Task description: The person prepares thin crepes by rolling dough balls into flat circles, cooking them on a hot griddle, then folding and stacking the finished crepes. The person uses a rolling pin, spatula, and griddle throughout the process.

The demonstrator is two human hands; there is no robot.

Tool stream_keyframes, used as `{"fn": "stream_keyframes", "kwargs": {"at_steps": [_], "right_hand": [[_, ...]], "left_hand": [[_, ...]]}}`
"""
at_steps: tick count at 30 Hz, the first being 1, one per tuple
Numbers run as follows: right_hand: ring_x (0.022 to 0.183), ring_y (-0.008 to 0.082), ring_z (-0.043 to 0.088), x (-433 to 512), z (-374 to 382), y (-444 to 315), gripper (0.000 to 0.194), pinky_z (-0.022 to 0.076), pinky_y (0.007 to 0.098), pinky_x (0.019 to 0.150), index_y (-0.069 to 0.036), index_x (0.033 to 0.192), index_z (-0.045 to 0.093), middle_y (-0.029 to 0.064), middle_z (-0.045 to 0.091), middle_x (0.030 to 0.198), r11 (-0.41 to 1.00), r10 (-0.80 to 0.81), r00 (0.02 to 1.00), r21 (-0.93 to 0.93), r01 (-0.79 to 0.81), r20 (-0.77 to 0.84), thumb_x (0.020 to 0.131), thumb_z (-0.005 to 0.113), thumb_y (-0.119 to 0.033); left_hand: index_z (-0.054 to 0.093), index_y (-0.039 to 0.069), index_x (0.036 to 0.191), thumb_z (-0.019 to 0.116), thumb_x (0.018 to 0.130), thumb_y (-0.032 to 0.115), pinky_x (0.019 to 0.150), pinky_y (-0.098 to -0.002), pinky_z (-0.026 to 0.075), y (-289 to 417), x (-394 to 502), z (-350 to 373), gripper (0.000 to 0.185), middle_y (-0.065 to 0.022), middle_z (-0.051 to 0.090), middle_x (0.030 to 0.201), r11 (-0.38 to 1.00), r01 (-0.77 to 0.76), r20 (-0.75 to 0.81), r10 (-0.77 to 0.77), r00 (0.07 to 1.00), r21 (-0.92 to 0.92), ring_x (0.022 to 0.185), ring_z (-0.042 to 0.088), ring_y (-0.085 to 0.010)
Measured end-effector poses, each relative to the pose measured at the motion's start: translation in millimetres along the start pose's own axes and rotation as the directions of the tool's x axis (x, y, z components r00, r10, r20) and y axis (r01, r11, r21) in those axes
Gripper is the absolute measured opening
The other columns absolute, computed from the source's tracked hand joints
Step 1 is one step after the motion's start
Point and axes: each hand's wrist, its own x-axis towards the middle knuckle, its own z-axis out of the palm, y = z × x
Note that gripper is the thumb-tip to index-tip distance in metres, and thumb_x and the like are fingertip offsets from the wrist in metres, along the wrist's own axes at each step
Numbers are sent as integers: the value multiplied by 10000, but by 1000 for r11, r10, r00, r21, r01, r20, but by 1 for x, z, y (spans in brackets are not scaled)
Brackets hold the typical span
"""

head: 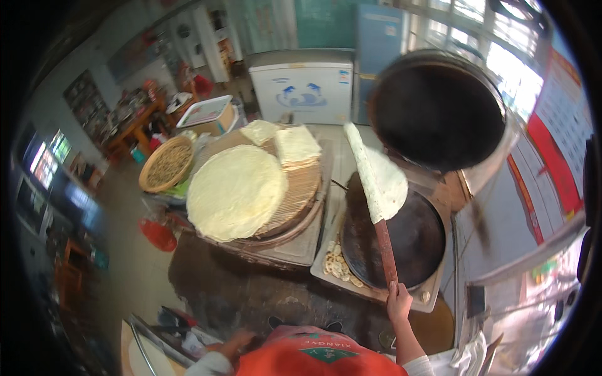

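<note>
My right hand (399,301) grips the handle end of a long flat reddish-brown wooden stick (387,254). A thin pale flatbread (383,181) hangs folded over the stick's far part. Below it is a round dark griddle (418,239), partly hidden by bread and stick. My left hand (237,343) is low at the left, blurred, beside a metal-edged counter (160,340); I cannot make out its fingers. Across from me, a large round flatbread (237,192) lies on a round woven reed mat (301,192). Folded flatbreads (298,144) are stacked at the mat's far side.
A big round dark lid (437,110) stands raised behind the griddle. Small round dough pieces (341,265) lie at the griddle's left edge. A wicker basket (167,164) stands left of the mat. A white chest freezer (301,89) is at the back.
</note>
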Motion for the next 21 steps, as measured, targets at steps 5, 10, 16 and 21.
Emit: {"fn": "stream_keyframes", "kwargs": {"at_steps": [5,10,16,21], "right_hand": [[728,402,680,8,49,-107,255,533,463,639,-81,1201,683,196,691,848,893,-449,893,-9,450,20,965,685,-177],[912,375,617,-32,114,-158,652,523,481,800,-188,1395,603,161,578,973,789,-547,788,-143,598,282,777,714,-12],[885,266,630,-86,189,-171,600,539,402,797,-118,1403,589,106,605,994,873,-486,804,224,433,342,826,674,23],[803,177,607,-70,288,-258,195,530,313,742,-38,1155,648,63,620,934,801,-74,674,446,-399,735,983,602,-116]], "left_hand": [[586,148,1416,493,1011,323,882,-425,566,-60,-114,36,451,-146,724,1124,909,411,223,-415,882,68,991,717,-324],[582,125,1392,513,1018,310,860,-415,571,-83,-97,52,422,-143,720,1125,-5,285,194,-745,639,-959,973,715,-306],[577,98,1363,536,1027,294,833,-403,576,-113,-90,90,391,-140,714,1126,-271,-178,115,-794,597,-946,953,712,-284],[573,75,1339,556,1035,280,810,-392,581,-137,-138,120,367,-138,709,1127,-332,-400,116,-872,475,-854,935,710,-266]]}}
